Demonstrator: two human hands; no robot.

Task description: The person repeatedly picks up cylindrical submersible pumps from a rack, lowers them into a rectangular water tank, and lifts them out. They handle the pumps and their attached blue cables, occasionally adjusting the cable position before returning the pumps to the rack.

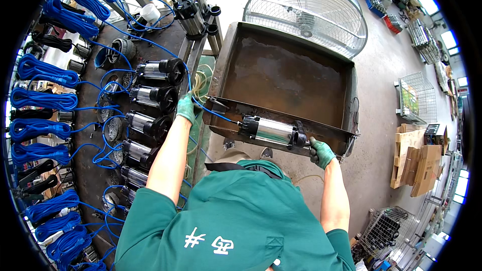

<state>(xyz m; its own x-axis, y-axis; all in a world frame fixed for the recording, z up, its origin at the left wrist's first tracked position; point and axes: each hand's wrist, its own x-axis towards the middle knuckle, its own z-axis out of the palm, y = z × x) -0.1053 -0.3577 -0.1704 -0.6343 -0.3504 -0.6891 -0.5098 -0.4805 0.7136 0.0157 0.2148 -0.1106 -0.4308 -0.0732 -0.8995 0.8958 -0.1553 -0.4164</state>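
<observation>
A steel-and-black submersible pump (273, 131) lies on its side across the near ledge of a metal water tank (354, 90). My right hand (322, 152), in a green glove, is closed at the pump's right, black end; the fingertips are partly hidden. From the pump's left end a blue cable (217, 114) runs to my left hand (186, 108), also gloved. Its fingers are closed around the cable, beside a coil of pale hose (200, 83). A small dark cylindrical part (218, 103) rests on the tank's rim near the cable.
Several similar pumps (153, 98) lie in a row on the dark bench (108, 32) at left, with coiled blue cables (44, 99) along its far side. Two pumps (190, 15) stand upright behind. A large fan (306, 17) stands beyond the tank; cardboard (427, 170) and wire baskets (385, 231) are at right.
</observation>
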